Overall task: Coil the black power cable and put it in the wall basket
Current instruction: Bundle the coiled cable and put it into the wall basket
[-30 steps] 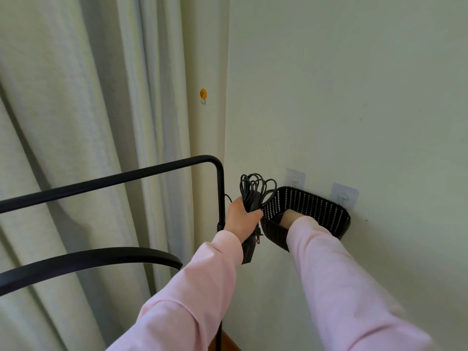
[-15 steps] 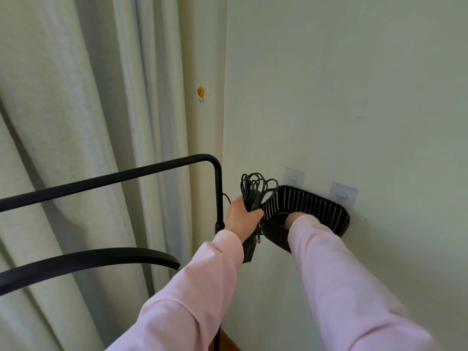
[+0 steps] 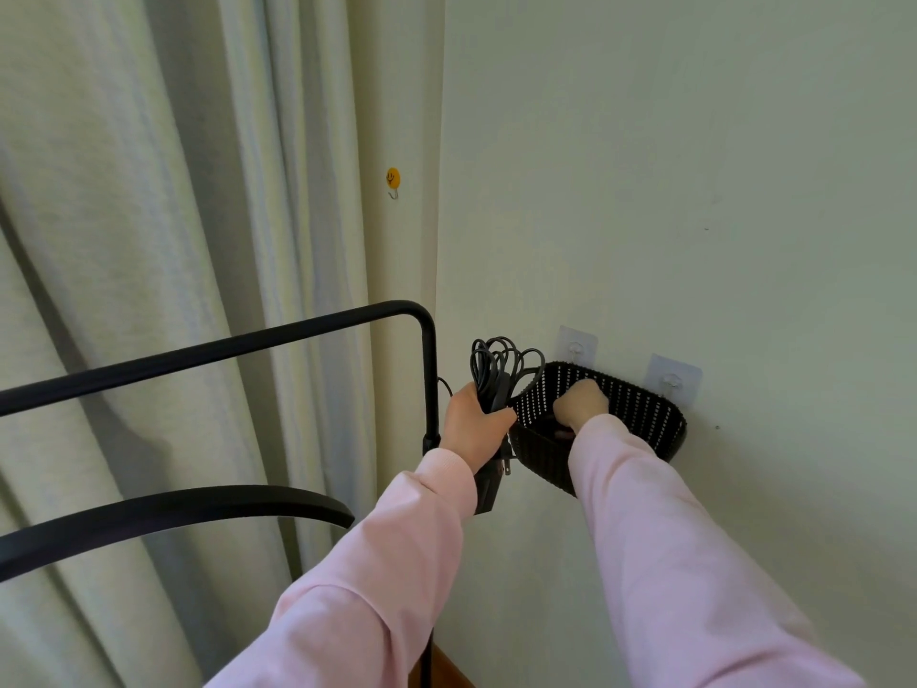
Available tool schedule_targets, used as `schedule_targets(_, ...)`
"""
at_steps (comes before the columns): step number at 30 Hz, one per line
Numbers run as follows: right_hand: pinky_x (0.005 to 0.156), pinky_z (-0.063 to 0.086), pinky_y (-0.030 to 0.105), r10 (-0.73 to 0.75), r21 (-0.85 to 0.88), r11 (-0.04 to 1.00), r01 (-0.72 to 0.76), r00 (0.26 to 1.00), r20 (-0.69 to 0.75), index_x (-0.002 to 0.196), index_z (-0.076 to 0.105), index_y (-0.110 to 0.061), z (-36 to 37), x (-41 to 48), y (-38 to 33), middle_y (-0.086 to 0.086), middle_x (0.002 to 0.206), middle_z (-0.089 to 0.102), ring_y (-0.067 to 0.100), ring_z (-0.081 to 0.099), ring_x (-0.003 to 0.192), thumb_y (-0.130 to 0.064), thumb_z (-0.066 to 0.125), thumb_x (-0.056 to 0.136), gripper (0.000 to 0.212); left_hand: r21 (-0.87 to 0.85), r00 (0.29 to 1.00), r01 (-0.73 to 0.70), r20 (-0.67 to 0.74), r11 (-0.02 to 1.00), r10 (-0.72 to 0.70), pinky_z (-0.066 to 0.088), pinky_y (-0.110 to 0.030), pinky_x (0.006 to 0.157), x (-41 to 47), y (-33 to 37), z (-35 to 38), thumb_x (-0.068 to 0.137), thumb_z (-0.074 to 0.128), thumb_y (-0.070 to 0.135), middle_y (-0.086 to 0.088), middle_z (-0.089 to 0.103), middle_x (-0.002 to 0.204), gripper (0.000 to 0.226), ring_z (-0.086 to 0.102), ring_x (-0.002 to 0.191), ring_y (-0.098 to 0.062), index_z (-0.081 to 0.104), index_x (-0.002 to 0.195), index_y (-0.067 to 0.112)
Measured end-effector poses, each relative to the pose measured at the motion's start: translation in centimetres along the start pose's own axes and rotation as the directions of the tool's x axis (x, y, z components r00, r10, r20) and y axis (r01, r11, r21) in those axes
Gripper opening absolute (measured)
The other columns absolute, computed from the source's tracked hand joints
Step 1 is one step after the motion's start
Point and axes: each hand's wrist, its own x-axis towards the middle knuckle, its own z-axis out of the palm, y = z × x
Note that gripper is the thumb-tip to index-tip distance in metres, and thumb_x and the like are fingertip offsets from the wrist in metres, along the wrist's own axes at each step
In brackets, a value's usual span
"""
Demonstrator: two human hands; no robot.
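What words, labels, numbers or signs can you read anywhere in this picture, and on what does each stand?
No text can be read in this view.
On the yellow hook: a small dark drawn mark, too small to read as letters.
On the cable, the basket and the clear hooks: no label shows.

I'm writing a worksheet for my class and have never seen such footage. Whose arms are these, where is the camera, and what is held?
No machine here: a person wears one camera on the head, looking forward and down at their own arms. The left hand grips the coiled black power cable. The right hand reaches into the black wall basket, which hangs on two clear stick-on hooks; whether that hand holds anything cannot be seen. A black metal rack and a pale curtain stand to the left.
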Motion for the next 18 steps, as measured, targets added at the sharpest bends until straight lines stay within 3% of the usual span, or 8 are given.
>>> schedule_targets(3, 0.094, 0.044, 0.032, -0.083, 0.271, 0.955, 0.118, 0.987, -0.137, 0.1, 0.068, 0.005, -0.2, -0.4, -0.7, 0.021, 0.116, 0.065, 0.036, 0.057, 0.113, 0.007, 0.043, 0.086, 0.029, -0.003, 1.0, 0.007, 0.003, 1.0, -0.007, 0.047, -0.023, 0.06, 0.0, 0.0, 0.0, 0.081, 0.056, 0.003, 0.0, 0.052, 0.072, 0.022, 0.051, 0.064, -0.012, 0.047, 0.077, 0.023)
schedule_targets(5, 0.099, 0.046, 0.037, -0.079, 0.475, 0.87, 0.134, 0.988, -0.135, 0.084, 0.071, -0.003, 0.1, -0.8, -1.2, 0.022, 0.11, 0.067, 0.035, 0.06, 0.107, 0.011, 0.043, 0.082, 0.031, -0.01, 1.0, 0.005, -0.001, 1.0, -0.005, 0.046, -0.021, 0.057, 0.0, 0.2, 0.0, 0.082, 0.056, 0.003, 0.0, 0.052, 0.072, 0.016, 0.051, 0.064, -0.012, 0.049, 0.086, 0.017)
schedule_targets(7, 0.094, 0.051, 0.042, -0.036, 0.666, 0.743, 0.065, 0.998, -0.057, 0.068, 0.064, -0.012, 0.3, -1.1, -1.4, 0.023, 0.097, 0.068, 0.029, 0.063, 0.091, 0.014, 0.043, 0.081, 0.036, -0.01, 1.0, -0.001, -0.007, 1.0, 0.001, 0.046, -0.02, 0.057, -0.1, 0.3, 0.1, 0.084, 0.057, 0.006, 0.001, 0.053, 0.072, 0.014, 0.053, 0.066, -0.012, 0.05, 0.092, 0.014)
schedule_targets(9, 0.081, 0.056, 0.04, -0.041, 0.778, 0.628, -0.032, 0.996, 0.075, 0.065, 0.06, -0.007, 0.2, -1.6, -1.6, 0.019, 0.081, 0.063, 0.026, 0.061, 0.076, 0.018, 0.039, 0.083, 0.037, -0.009, 1.0, -0.006, -0.019, 1.0, 0.005, 0.049, -0.023, 0.06, -0.1, 0.6, 0.1, 0.084, 0.058, 0.007, 0.002, 0.054, 0.072, 0.013, 0.054, 0.069, -0.015, 0.051, 0.092, 0.014)
schedule_targets(12, 0.062, 0.052, 0.029, -0.145, 0.834, 0.546, -0.077, 0.972, 0.185, 0.064, 0.057, -0.001, -0.2, -3.3, -2.1, 0.016, 0.07, 0.058, 0.025, 0.058, 0.065, 0.023, 0.035, 0.084, 0.038, -0.018, 1.0, -0.007, -0.021, 1.0, 0.007, 0.051, -0.031, 0.069, -0.3, 1.0, 0.1, 0.082, 0.058, 0.005, 0.001, 0.054, 0.071, 0.013, 0.055, 0.072, -0.018, 0.052, 0.091, 0.012)
schedule_targets(14, 0.052, 0.05, 0.025, -0.194, 0.836, 0.543, -0.077, 0.957, 0.214, 0.065, 0.058, 0.001, -0.3, -4.1, -2.3, 0.017, 0.066, 0.059, 0.025, 0.058, 0.062, 0.025, 0.035, 0.081, 0.037, -0.03, 0.999, -0.021, -0.026, 0.999, 0.02, 0.05, -0.025, 0.064, -0.4, 1.2, 0.1, 0.081, 0.058, 0.003, 0.002, 0.054, 0.07, 0.015, 0.054, 0.067, -0.014, 0.054, 0.093, 0.011)
schedule_targets(18, 0.05, 0.049, 0.027, -0.281, 0.806, 0.59, -0.04, 0.926, 0.252, 0.069, 0.061, 0.004, -0.3, -5.0, -2.6, 0.015, 0.056, 0.063, 0.028, 0.057, 0.058, 0.027, 0.04, 0.075, 0.032, -0.063, 0.997, -0.037, -0.074, 0.997, 0.032, 0.044, -0.017, 0.055, -0.6, 1.4, -0.1, 0.079, 0.057, -0.001, 0.003, 0.053, 0.068, 0.018, 0.052, 0.061, -0.007, 0.056, 0.095, 0.009)
